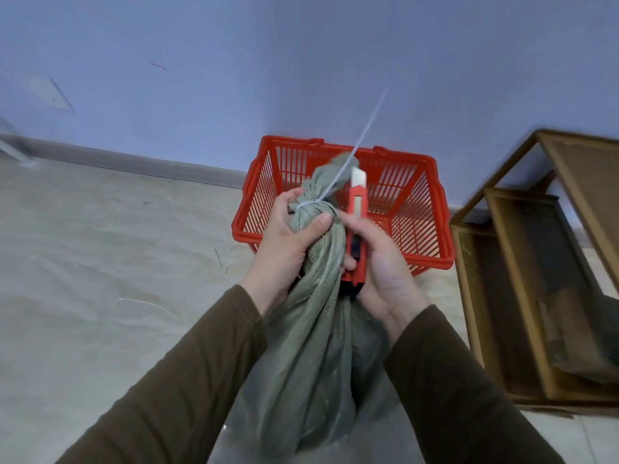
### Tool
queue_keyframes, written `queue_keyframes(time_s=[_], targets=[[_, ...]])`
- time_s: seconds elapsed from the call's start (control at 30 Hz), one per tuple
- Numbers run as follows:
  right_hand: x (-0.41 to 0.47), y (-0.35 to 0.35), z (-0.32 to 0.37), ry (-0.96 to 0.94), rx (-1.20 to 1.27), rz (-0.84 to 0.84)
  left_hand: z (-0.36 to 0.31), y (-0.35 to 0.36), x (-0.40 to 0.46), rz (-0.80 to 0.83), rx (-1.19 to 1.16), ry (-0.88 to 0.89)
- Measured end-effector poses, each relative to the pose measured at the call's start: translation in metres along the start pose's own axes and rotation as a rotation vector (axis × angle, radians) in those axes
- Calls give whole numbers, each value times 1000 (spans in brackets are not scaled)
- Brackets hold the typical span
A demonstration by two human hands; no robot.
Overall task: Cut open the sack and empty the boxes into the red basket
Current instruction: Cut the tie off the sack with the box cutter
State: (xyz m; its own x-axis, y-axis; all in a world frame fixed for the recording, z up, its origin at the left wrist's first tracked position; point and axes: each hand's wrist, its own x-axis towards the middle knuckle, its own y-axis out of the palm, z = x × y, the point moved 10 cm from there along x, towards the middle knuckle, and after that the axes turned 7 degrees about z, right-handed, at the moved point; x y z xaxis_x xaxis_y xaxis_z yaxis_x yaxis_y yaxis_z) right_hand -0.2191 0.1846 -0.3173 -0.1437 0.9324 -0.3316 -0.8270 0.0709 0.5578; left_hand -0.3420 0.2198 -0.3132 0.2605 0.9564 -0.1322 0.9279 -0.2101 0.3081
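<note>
- Both hands are closed and busy: my left hand (290, 241) is clamped around the gathered neck of the grey-green woven sack (318, 329), thumb pressed just under the tie.
- My right hand (378, 272) grips the red plastic utility knife (357, 229), its pale blade tip pointing up, right beside the knot.
- A thin white plastic tie (313, 204) cinches the neck; its long tail stands up and away toward the wall.
- Behind the sack sits the red slatted plastic basket (415, 236) on the pale floor, against the wall; I see no boxes in it.
- The boxes are hidden inside the sack, so nothing is emptied yet.
- My judgement: the blade is close to my left thumb, so a slip once the tie gives could nick it.
- Cutting into the fabric rather than the tie might slice the contents.
- A wooden shelf frame (522, 262) lies to the right, well apart.
</note>
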Motion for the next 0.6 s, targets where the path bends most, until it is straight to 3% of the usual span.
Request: queue_keyframes(time_s=[0.07, 0.13, 0.3, 0.37, 0.6], targets=[[-7, -25, 15, -118, -47, -232, -11, -13, -1, -120, 174, 85], [-18, -39, 36, -241, -179, -352, -17, -18, -1, -165, 268, 129], [-17, 4, 42, -241, -745, -68, -24, -21, 4, -212, 407, 214], [-16, 13, 34, -224, -907, -28, -25, -20, 4, -211, 419, 233], [-15, 2, 28, -129, -935, -56, -25, -22, 4, -202, 378, 252]])
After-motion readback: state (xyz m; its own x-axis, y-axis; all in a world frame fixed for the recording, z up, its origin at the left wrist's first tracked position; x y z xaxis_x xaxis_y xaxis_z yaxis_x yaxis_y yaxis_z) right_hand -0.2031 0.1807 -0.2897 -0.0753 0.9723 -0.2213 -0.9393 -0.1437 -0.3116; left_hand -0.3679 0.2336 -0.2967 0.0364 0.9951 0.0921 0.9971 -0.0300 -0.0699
